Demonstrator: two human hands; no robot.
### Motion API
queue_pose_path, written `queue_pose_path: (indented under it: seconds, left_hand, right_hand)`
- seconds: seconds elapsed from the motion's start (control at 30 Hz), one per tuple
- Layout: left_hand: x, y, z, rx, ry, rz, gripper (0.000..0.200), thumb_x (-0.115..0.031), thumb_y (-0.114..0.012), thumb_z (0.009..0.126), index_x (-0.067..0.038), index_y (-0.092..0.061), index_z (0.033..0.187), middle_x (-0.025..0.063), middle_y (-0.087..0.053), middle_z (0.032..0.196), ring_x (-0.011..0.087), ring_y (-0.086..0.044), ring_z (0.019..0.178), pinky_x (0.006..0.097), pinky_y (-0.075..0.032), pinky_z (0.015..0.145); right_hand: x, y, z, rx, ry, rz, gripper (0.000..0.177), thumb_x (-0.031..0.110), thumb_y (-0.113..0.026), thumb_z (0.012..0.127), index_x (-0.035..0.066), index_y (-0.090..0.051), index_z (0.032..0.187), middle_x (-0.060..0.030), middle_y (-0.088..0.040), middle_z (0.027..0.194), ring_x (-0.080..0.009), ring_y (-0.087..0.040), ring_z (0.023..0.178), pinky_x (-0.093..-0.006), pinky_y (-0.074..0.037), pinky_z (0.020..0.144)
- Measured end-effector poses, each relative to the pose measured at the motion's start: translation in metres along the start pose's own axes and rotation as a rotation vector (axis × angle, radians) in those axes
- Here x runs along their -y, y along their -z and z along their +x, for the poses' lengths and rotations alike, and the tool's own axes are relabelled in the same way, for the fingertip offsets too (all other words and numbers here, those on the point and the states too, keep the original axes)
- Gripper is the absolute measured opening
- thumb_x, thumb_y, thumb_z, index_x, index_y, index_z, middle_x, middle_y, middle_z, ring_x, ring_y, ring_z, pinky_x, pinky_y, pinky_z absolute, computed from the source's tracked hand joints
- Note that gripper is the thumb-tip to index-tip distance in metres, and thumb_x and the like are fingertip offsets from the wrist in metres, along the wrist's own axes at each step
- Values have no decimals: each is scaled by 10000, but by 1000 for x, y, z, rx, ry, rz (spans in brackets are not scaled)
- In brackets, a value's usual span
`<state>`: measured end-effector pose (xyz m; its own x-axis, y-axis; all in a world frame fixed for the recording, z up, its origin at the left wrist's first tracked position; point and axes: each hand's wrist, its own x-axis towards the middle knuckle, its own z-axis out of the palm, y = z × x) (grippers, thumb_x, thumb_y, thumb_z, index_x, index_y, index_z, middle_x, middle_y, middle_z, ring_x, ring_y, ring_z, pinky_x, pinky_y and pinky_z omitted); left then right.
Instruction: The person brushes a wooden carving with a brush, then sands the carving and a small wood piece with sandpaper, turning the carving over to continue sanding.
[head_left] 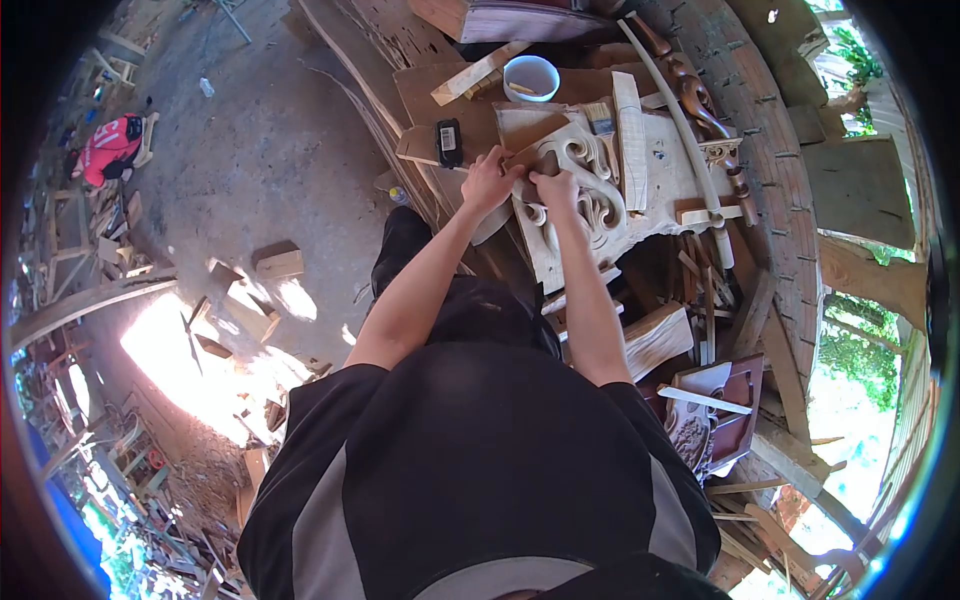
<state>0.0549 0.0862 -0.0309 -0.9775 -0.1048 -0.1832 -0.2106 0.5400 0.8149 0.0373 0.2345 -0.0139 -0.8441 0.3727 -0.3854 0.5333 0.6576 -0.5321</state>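
Observation:
A pale wooden panel with carved scrolls (607, 205) lies on the workbench. My left hand (490, 180) is at the panel's left edge, its fingers bent around the end of a brown piece that looks like sandpaper (535, 142). Close to its right, my right hand (556, 188) rests on the carving, fingers closed on something brown too small to make out. A brush (600, 118) and a pale wood block (629, 140) lie beyond the carving. To the left is a black device (449, 142).
A white bowl (531, 79) stands at the bench's far side. Long curved wooden pieces (690, 135) lie at the right. Wood scraps (655, 340) are piled below. On the floor at far left, a person in a red shirt (110, 148) is bent over.

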Motion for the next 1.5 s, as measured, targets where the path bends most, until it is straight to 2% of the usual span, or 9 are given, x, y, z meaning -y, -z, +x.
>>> queue_pose_path:
  seconds: [0.37,0.5,0.53,0.8,0.93,1.1,1.23,1.37,1.5]
  left_hand:
    - [-4,3,0,58,59,-8,420,-456,-682,847,-240,-600,1198,79,-643,1031,283,-633,1044,439,-511,843]
    - [-1,1,1,51,55,-24,417,-453,-682,848,-236,-599,1194,78,-642,1030,282,-638,1033,440,-511,838]
    - [-3,1,-1,57,52,-23,417,-453,-682,848,-236,-599,1194,78,-642,1030,282,-638,1033,440,-511,838]
    - [-5,4,-2,60,66,-4,419,-455,-683,851,-246,-591,1203,82,-641,1051,287,-638,1046,444,-508,838]
    - [-4,3,-1,41,78,15,446,-464,-680,865,-213,-594,1223,57,-632,960,248,-638,1000,418,-497,828]
    - [-4,4,-2,40,44,5,436,-452,-679,871,-202,-593,1218,63,-639,962,253,-647,979,414,-496,817]
    - [-5,5,-1,66,95,-6,431,-463,-689,845,-248,-589,1205,74,-638,1049,280,-643,1039,445,-506,838]
    - [-7,6,-1,82,74,-9,426,-458,-685,847,-250,-590,1207,72,-637,1047,279,-642,1040,443,-509,827]
    - [-4,3,1,68,92,16,428,-457,-688,846,-255,-591,1210,65,-639,1049,275,-641,1042,443,-512,824]
  right_hand:
    - [-14,1,1,59,79,163,507,295,-819,719,-130,-693,966,-279,-713,908,-354,-716,899,-425,-540,759]
    - [1,37,-1,391,3,229,547,307,-833,706,-127,-685,1003,-285,-711,960,-348,-712,928,-421,-541,771]
    - [-4,18,2,157,55,121,548,303,-832,697,-126,-682,1003,-290,-706,982,-355,-711,938,-417,-546,779]
    - [8,14,-1,12,158,-199,554,360,-792,697,-37,-694,1070,-275,-690,1076,-411,-671,1033,-461,-532,900]
    - [7,29,4,279,173,-238,587,377,-778,729,-20,-658,1144,-257,-673,1151,-382,-649,1102,-468,-515,934]
    - [8,16,0,9,154,-170,505,300,-833,684,-53,-708,1022,-271,-705,1016,-361,-701,974,-412,-540,830]
    - [-14,11,21,261,233,-8,639,403,-783,715,-62,-658,1135,-290,-666,1136,-421,-633,1111,-470,-503,959]
    - [4,8,0,-43,160,-141,533,319,-796,708,-82,-696,1044,-296,-696,1015,-381,-699,968,-429,-533,837]
    - [2,13,8,191,146,-88,497,310,-769,727,-89,-693,1013,-322,-676,1048,-416,-671,1032,-465,-525,873]
